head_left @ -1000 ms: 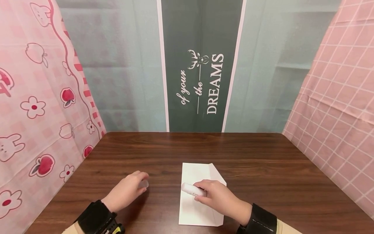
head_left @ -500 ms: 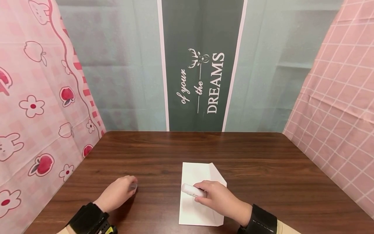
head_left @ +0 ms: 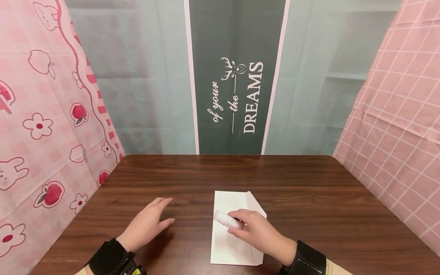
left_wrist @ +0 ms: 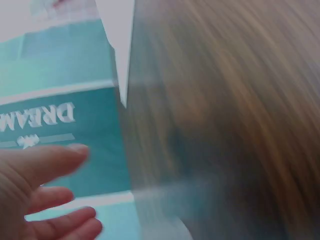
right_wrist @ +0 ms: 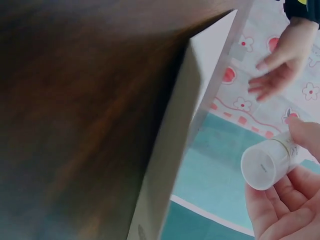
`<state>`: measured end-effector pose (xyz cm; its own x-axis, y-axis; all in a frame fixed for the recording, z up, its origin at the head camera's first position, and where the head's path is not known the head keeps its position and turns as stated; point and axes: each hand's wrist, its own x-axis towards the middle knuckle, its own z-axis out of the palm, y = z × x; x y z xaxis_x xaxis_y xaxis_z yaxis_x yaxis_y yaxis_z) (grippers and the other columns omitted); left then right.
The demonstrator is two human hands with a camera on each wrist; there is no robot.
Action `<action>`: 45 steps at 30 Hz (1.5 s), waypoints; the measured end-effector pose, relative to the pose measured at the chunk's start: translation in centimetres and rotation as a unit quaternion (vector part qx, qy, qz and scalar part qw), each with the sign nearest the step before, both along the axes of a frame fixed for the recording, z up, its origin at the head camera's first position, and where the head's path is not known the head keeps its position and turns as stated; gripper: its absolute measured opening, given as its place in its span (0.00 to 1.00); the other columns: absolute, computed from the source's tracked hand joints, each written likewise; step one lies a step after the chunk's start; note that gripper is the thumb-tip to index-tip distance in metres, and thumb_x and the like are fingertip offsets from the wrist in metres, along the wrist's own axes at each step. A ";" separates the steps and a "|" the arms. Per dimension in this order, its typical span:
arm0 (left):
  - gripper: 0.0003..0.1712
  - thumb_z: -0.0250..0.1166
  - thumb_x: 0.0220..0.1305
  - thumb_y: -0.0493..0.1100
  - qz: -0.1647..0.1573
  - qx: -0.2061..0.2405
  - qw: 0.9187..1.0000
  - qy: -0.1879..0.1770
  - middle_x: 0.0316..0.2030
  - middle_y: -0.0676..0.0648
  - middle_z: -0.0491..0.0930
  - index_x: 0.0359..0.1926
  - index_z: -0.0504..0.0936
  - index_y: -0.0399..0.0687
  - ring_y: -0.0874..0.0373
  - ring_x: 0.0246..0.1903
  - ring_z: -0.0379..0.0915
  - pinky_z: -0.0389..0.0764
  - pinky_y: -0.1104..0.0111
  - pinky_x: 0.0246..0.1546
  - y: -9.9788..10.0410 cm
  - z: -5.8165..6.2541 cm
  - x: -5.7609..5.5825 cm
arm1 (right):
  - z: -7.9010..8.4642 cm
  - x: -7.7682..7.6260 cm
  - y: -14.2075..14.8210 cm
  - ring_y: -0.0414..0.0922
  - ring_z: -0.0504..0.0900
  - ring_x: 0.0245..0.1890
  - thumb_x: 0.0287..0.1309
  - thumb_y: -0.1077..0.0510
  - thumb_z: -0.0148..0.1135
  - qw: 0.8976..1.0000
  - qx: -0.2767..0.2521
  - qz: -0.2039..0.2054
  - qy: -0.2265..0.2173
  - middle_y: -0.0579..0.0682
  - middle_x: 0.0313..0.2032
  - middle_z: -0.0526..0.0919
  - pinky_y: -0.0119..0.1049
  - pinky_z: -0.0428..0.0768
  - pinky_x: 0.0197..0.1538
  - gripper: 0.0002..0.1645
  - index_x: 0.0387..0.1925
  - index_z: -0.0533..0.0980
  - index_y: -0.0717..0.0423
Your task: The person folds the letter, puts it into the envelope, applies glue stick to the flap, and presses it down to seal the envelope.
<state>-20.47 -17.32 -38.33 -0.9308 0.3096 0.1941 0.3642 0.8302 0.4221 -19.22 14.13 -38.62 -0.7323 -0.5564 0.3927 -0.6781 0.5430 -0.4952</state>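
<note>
At left, we see the left hand (head_left: 146, 225) spread, fingers and thumb apart; the small clear piece it gripped half a second ago no longer shows there, so we judge that hand freed. Rightward, the white tube (head_left: 226, 219) lies over the white envelope (head_left: 228, 248), long axis slanting, its free end pointing left and slightly far, clamped in the right hand (head_left: 258, 230).

Left cuff (head_left: 107, 256): broad, black, matte. Below it, narrow black strap (head_left: 127, 265) with bright yellow-green patch (head_left: 138, 271). Right cuff (head_left: 307, 258): likewise broad and black; pale dashed line (head_left: 311, 264) on its surface. Left sleeve (head_left: 82, 271): cream, mostly out of frame. Right sleeve (head_left: 337, 268): cream to pale yellow, fine stripes near the cuff. Fingers (left_wrist: 70, 221): bare.
</note>
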 end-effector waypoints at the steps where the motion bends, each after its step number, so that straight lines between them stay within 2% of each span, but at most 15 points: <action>1: 0.30 0.68 0.56 0.46 -0.006 0.018 1.000 0.006 0.51 0.44 0.74 0.59 0.72 0.41 0.52 0.49 0.73 0.73 0.57 0.48 0.7 0.2 0.1 | 0.0 0.0 -0.1 0.31 0.71 0.29 0.53 0.56 0.67 1.000 -0.013 -0.003 0.001 0.38 0.33 0.79 0.27 0.74 0.32 0.12 0.41 0.80 0.51; 4: 0.28 0.66 0.58 0.50 -0.041 0.083 0.995 0.027 0.50 0.47 0.75 0.58 0.73 0.43 0.54 0.51 0.72 0.72 0.58 0.50 3.1 0.8 0.3 | 0.2 -0.1 -0.4 0.33 0.74 0.31 0.52 0.58 0.68 0.998 -0.063 -0.008 0.003 0.39 0.35 0.79 0.29 0.77 0.36 0.12 0.40 0.80 0.51; 7: 0.28 0.64 0.59 0.52 -0.086 0.163 0.982 0.030 0.48 0.48 0.77 0.56 0.75 0.41 0.55 0.49 0.74 0.74 0.60 0.47 5.6 1.2 0.5 | 0.4 -0.1 -0.8 0.36 0.76 0.34 0.52 0.59 0.68 0.993 -0.115 -0.010 -0.003 0.43 0.38 0.78 0.31 0.79 0.38 0.14 0.42 0.80 0.54; 10: 0.27 0.64 0.60 0.50 -0.128 0.263 0.956 -0.016 0.45 0.48 0.79 0.56 0.75 0.40 0.55 0.45 0.76 0.77 0.64 0.43 8.0 1.4 0.7 | 0.8 0.0 -1.3 0.39 0.78 0.36 0.52 0.59 0.67 0.989 -0.149 -0.012 -0.013 0.46 0.39 0.78 0.31 0.79 0.38 0.18 0.47 0.78 0.58; 13: 0.23 0.65 0.60 0.45 -0.149 0.353 0.921 -0.079 0.43 0.46 0.80 0.53 0.77 0.38 0.56 0.42 0.78 0.77 0.69 0.42 10.1 1.3 0.8 | 1.2 0.2 -1.6 0.40 0.78 0.36 0.52 0.60 0.68 0.985 -0.168 -0.024 -0.030 0.47 0.39 0.78 0.31 0.79 0.38 0.22 0.50 0.76 0.59; 15: 0.19 0.64 0.60 0.43 -0.148 0.392 0.902 -0.108 0.42 0.45 0.81 0.50 0.78 0.37 0.57 0.40 0.79 0.77 0.69 0.42 11.1 1.2 0.9 | 1.3 0.3 -1.7 0.40 0.79 0.36 0.51 0.59 0.69 0.982 -0.178 -0.039 -0.051 0.47 0.38 0.79 0.31 0.79 0.39 0.23 0.50 0.75 0.58; 17: 0.17 0.64 0.60 0.42 -0.141 0.419 0.888 -0.122 0.41 0.43 0.82 0.48 0.79 0.35 0.57 0.39 0.79 0.77 0.68 0.43 11.9 1.2 1.0 | 1.3 0.4 -1.7 0.40 0.80 0.36 0.49 0.59 0.70 0.979 -0.186 -0.059 -0.068 0.46 0.38 0.79 0.31 0.79 0.40 0.22 0.47 0.74 0.56; 22: 0.18 0.64 0.61 0.45 -0.086 0.466 0.870 -0.139 0.38 0.42 0.83 0.44 0.80 0.34 0.56 0.38 0.80 0.79 0.66 0.37 12.4 1.3 0.9 | 1.1 0.6 -1.4 0.40 0.79 0.37 0.44 0.57 0.74 0.979 -0.167 -0.099 -0.069 0.43 0.36 0.78 0.37 0.78 0.39 0.23 0.40 0.72 0.53; 27: 0.23 0.63 0.61 0.48 -0.046 0.515 0.840 -0.163 0.39 0.40 0.83 0.47 0.78 0.31 0.52 0.40 0.81 0.80 0.64 0.37 12.1 1.3 0.5 | 0.8 0.5 -1.1 0.38 0.79 0.31 0.42 0.60 0.75 0.979 -0.159 -0.102 -0.074 0.44 0.32 0.79 0.33 0.79 0.34 0.21 0.37 0.73 0.55; 29: 0.25 0.63 0.62 0.49 -0.046 0.523 0.834 -0.172 0.41 0.39 0.82 0.49 0.77 0.30 0.51 0.41 0.80 0.79 0.63 0.38 12.0 1.2 0.5 | 0.8 0.4 -1.0 0.36 0.79 0.27 0.41 0.61 0.74 0.978 -0.166 -0.100 -0.074 0.45 0.30 0.81 0.31 0.79 0.31 0.18 0.34 0.74 0.56; 34: 0.24 0.61 0.63 0.48 -0.049 0.533 0.826 -0.178 0.42 0.39 0.81 0.50 0.76 0.30 0.51 0.42 0.80 0.79 0.63 0.41 11.8 1.1 0.6 | 1.1 0.4 -0.8 0.36 0.79 0.25 0.43 0.59 0.74 0.975 -0.183 -0.094 -0.084 0.45 0.27 0.82 0.32 0.78 0.28 0.14 0.32 0.77 0.56; 37: 0.24 0.61 0.63 0.47 -0.053 0.541 0.821 -0.177 0.43 0.39 0.81 0.51 0.75 0.30 0.52 0.42 0.80 0.78 0.63 0.42 11.7 1.1 0.6 | 1.3 0.4 -0.6 0.38 0.80 0.26 0.48 0.57 0.71 0.967 -0.200 -0.077 -0.139 0.47 0.27 0.82 0.32 0.78 0.30 0.15 0.35 0.78 0.60; 39: 0.24 0.61 0.63 0.46 -0.058 0.543 0.819 -0.177 0.43 0.39 0.81 0.51 0.75 0.29 0.52 0.43 0.79 0.78 0.63 0.43 11.7 1.1 0.6 | 1.4 0.2 -0.5 0.40 0.81 0.28 0.52 0.56 0.67 0.952 -0.220 -0.056 -0.203 0.51 0.30 0.83 0.33 0.78 0.32 0.17 0.40 0.77 0.64; 42: 0.24 0.61 0.63 0.46 -0.063 0.544 0.818 -0.177 0.43 0.39 0.81 0.51 0.74 0.30 0.52 0.43 0.79 0.78 0.62 0.43 11.7 1.1 0.6 | 1.5 0.0 -0.1 0.42 0.82 0.33 0.60 0.57 0.60 0.918 -0.255 -0.019 -0.304 0.58 0.36 0.82 0.34 0.78 0.36 0.20 0.47 0.74 0.70; 45: 0.24 0.61 0.64 0.46 -0.066 0.545 0.818 -0.174 0.43 0.38 0.81 0.51 0.74 0.29 0.52 0.44 0.79 0.78 0.62 0.43 11.6 1.1 0.5 | 1.5 -0.1 0.0 0.43 0.82 0.37 0.64 0.56 0.55 0.899 -0.268 0.002 -0.346 0.62 0.40 0.81 0.35 0.78 0.39 0.22 0.50 0.72 0.72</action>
<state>-19.94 -5.69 -37.23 -0.9611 0.2306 0.1522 0.1208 -0.1446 0.9821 -19.31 14.14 -37.10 -0.9033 -0.4255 0.0552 -0.1070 0.0987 -0.9893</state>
